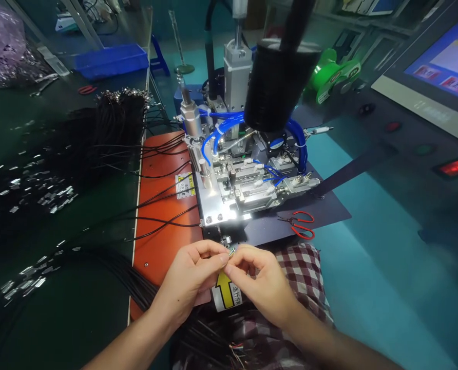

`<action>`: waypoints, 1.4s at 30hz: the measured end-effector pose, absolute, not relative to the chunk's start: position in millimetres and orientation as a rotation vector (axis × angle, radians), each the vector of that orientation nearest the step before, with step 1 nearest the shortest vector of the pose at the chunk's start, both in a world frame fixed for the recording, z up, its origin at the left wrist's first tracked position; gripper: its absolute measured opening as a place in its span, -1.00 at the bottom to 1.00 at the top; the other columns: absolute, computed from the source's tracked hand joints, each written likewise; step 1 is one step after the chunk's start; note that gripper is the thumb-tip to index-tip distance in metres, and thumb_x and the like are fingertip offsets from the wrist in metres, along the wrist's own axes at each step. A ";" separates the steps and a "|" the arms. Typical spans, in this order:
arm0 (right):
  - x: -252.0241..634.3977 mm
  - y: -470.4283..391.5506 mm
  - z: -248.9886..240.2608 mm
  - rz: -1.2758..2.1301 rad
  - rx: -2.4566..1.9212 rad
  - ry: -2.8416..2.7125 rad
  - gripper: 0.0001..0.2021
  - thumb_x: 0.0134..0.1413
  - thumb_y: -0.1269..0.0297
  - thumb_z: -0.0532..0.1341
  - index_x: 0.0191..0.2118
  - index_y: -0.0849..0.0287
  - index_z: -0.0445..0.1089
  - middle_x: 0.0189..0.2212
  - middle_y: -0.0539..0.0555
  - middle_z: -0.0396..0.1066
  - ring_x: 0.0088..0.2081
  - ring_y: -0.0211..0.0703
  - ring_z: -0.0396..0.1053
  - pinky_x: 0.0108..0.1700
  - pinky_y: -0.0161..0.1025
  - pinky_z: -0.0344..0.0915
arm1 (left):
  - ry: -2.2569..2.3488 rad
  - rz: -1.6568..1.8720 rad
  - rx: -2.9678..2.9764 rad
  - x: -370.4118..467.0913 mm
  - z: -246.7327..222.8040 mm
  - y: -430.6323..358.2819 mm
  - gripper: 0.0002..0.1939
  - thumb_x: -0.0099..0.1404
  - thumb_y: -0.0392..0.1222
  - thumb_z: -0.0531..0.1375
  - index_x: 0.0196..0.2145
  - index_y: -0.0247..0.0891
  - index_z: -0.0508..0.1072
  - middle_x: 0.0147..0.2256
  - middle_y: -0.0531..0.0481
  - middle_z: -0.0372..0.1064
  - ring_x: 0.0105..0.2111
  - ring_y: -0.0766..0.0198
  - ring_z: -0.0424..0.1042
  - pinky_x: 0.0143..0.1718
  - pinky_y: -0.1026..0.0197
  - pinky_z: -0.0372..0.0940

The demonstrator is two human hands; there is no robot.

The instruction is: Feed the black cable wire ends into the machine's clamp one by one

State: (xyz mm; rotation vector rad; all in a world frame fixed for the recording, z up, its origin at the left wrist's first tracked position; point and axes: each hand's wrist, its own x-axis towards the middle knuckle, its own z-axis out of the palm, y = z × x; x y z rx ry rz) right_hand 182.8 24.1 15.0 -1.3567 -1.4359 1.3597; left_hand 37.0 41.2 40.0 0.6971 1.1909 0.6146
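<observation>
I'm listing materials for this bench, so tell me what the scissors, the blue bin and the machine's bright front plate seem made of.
Scissors: dark metal blades; smooth red handles, probably plastic or plastic-coated.
Blue bin: likely moulded plastic, evenly coloured with a soft sheen.
Front plate: bare silvery metal with bright glare; aluminium or steel, I can't tell which.

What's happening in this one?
A person is working at a bench machine, pinching a tiny piece with fine wire ends between the fingertips of the left hand and right hand, just in front of the metal fixture. Black cables run across the orange plate to the fixture. Red-handled scissors lie to the right, and a blue tray sits farther back.
</observation>
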 end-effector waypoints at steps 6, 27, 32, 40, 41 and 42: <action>174.2 14.7 8.0 1.121 -1.464 -1.552 -0.78 0.06 0.38 0.16 -0.59 0.18 0.26 -0.60 -0.04 0.20 -0.52 -0.27 0.19 -0.44 -0.30 0.12 | 1.230 0.582 0.578 39.5 36.9 43.1 -0.76 0.02 -0.09 0.31 -0.48 -0.30 0.37 -0.79 0.28 -0.08 -0.75 0.55 -0.20 -0.75 0.44 -0.21; 198.2 30.9 16.3 1.346 -1.365 -1.450 -0.88 0.07 0.40 0.17 -0.48 0.17 0.31 -0.53 -0.04 0.26 -0.49 -0.27 0.18 -0.43 -0.33 0.15 | 1.307 0.512 0.689 42.7 39.7 42.3 -0.72 0.05 -0.01 0.27 -0.49 -0.28 0.33 -0.78 0.29 -0.08 -0.76 0.56 -0.18 -0.76 0.46 -0.18; 194.2 26.1 8.7 1.349 -1.333 -1.377 -0.87 0.09 0.40 0.15 -0.47 0.18 0.28 -0.50 -0.04 0.23 -0.47 -0.29 0.16 -0.41 -0.34 0.15 | 1.331 0.480 0.726 41.7 37.6 42.0 -0.74 0.06 -0.03 0.26 -0.46 -0.28 0.36 -0.77 0.27 -0.06 -0.77 0.55 -0.16 -0.77 0.45 -0.18; 201.1 26.4 12.6 1.278 -1.354 -1.423 -0.92 0.09 0.39 0.15 -0.42 0.19 0.31 -0.48 -0.02 0.25 -0.48 -0.29 0.19 -0.44 -0.33 0.16 | 1.345 0.460 0.784 42.4 38.7 43.0 -0.79 0.06 -0.10 0.24 -0.49 -0.30 0.34 -0.70 0.22 0.06 -0.76 0.55 -0.06 -0.79 0.47 -0.14; 201.5 25.9 13.7 1.216 -1.342 -1.456 -0.94 0.08 0.41 0.16 -0.41 0.19 0.32 -0.46 -0.02 0.26 -0.48 -0.28 0.20 -0.44 -0.32 0.17 | 1.341 0.465 0.792 42.5 39.3 43.2 -0.79 0.07 -0.11 0.24 -0.49 -0.31 0.35 -0.69 0.21 0.08 -0.76 0.56 -0.05 -0.79 0.47 -0.12; 201.6 25.3 14.3 1.155 -1.324 -1.492 -0.96 0.06 0.42 0.17 -0.39 0.18 0.33 -0.45 -0.01 0.27 -0.47 -0.28 0.22 -0.45 -0.32 0.18 | 1.339 0.471 0.802 42.6 39.8 43.2 -0.80 0.07 -0.12 0.24 -0.49 -0.31 0.35 -0.67 0.21 0.10 -0.75 0.56 -0.04 -0.79 0.48 -0.11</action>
